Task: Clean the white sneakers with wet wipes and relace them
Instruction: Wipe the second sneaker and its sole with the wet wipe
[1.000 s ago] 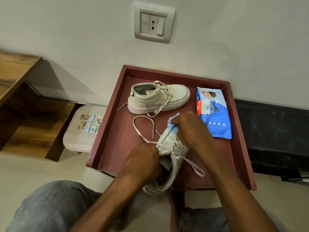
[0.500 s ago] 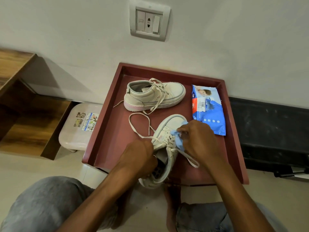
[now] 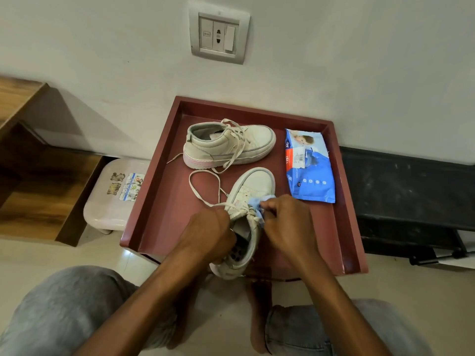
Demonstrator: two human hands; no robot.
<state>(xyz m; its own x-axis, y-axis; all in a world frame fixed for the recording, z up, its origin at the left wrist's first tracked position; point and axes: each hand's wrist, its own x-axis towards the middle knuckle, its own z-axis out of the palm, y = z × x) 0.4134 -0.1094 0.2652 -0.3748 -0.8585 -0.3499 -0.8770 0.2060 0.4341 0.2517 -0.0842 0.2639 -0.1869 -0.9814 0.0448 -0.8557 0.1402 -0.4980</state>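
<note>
A white sneaker (image 3: 253,187) lies toe-away on the dark red tray (image 3: 159,186), its heel past the tray's near edge. My left hand (image 3: 208,232) grips it at the collar and tongue. My right hand (image 3: 285,222) pinches a pale blue wet wipe (image 3: 255,202) against the lace area on the sneaker's right side. A loose white lace (image 3: 203,186) loops out to the left over the tray. The second white sneaker (image 3: 228,146) lies on its side at the back of the tray, laces slack.
A blue pack of wet wipes (image 3: 309,167) lies on the tray's right side. A white plastic stool (image 3: 113,194) stands left of the tray, wooden shelving (image 3: 33,176) beyond it. A black ledge (image 3: 406,191) runs along the right. My knees and a bare foot (image 3: 259,312) are below.
My right hand has drawn the wipe back from the toe toward the lace area, uncovering the toe. My left hand keeps its hold on the sneaker.
</note>
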